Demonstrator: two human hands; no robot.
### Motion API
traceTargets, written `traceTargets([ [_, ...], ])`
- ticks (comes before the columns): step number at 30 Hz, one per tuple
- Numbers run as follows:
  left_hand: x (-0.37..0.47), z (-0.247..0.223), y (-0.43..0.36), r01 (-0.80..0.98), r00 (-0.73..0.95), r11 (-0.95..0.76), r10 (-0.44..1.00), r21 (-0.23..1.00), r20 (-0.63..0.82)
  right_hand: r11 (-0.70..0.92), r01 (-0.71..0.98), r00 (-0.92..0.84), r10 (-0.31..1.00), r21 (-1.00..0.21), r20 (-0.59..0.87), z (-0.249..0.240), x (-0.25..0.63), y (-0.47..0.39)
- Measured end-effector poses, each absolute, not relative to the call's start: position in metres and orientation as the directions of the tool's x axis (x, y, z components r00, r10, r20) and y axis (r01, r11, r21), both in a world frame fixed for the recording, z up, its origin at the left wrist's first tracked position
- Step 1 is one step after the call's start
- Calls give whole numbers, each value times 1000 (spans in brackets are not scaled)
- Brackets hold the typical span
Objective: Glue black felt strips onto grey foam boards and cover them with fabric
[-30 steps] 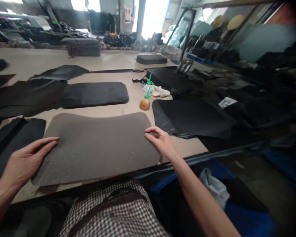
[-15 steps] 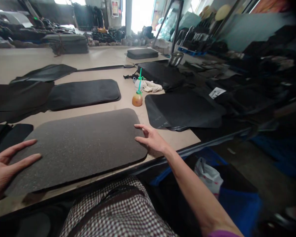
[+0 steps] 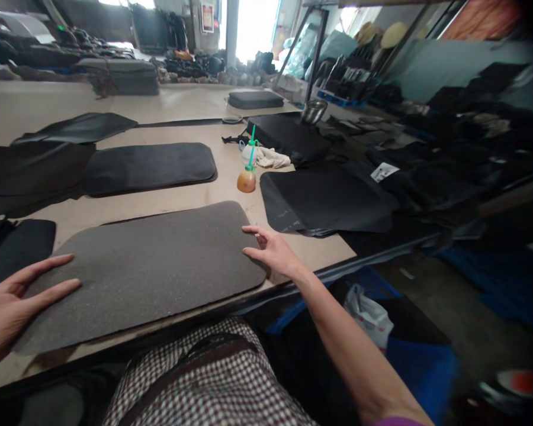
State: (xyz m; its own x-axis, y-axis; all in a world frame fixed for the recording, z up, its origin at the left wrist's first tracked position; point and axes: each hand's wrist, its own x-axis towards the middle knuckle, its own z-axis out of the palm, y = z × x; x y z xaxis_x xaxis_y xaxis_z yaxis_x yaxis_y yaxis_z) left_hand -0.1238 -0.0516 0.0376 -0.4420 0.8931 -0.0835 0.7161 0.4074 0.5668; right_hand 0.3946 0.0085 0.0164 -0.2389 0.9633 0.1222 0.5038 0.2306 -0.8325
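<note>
A large dark grey sheet (image 3: 160,272) with rounded corners and a speckled face lies before me near the table's front edge. A thin dark edge shows beneath its far side. My left hand (image 3: 18,302) grips the sheet's left end, its thumb and forefinger spread on top and the other fingers hidden. At the right end, my right hand (image 3: 270,251) holds the edge, with thumb and forefinger tips on the top face. Beyond the sheet stands a small bottle (image 3: 246,181) of amber liquid with a green spout. A second, clear bottle (image 3: 249,155) is just behind it.
Black sheets (image 3: 324,201) lie stacked to the right, and another black stack (image 3: 153,167) lies beyond. Dark pieces (image 3: 26,177) cover the left side. A pale cloth (image 3: 273,158) is by the bottles. A metal cup (image 3: 314,111) stands farther back. Below the table hangs a plastic bag (image 3: 368,316).
The grey sheet's far edge has come slightly toward me, and a dark edge now shows beneath it. Both hands keep their places at its ends. The view has shifted a little.
</note>
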Motion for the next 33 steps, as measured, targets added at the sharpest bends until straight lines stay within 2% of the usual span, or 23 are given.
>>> traceTargets([
  [7, -100, 47, -59, 657, -455, 480, 867, 582, -202, 290, 522, -248, 951, -802, 182, 10, 395, 1],
  [15, -97, 53, -60, 727, -390, 424, 902, 540, -184, 333, 596, -260, 941, -731, 217, 2, 395, -1],
  [21, -93, 52, -60, 746, -337, 305, 940, 593, -60, 412, 624, -285, 911, -664, 298, 3, 390, -7],
  [23, -90, 54, -62, 735, -269, 228, 963, 638, -34, 455, 647, -272, 888, -612, 372, 4, 386, -11],
  [25, -88, 57, -62, 736, -205, 141, 978, 662, 21, 487, 780, -261, 824, -393, 503, 1, 383, -15],
  [27, -91, 62, -60, 727, -148, 79, 988, 682, 43, 557, 790, -360, 759, -256, 542, -6, 380, -17],
  [30, -98, 69, -58, 663, -82, 66, 997, 746, -16, 759, 616, -621, 633, -212, 461, -22, 381, -16],
  [33, -106, 67, -58, 618, -17, 59, 998, 784, -62, 825, 531, -714, 558, -194, 422, -38, 389, -9],
])
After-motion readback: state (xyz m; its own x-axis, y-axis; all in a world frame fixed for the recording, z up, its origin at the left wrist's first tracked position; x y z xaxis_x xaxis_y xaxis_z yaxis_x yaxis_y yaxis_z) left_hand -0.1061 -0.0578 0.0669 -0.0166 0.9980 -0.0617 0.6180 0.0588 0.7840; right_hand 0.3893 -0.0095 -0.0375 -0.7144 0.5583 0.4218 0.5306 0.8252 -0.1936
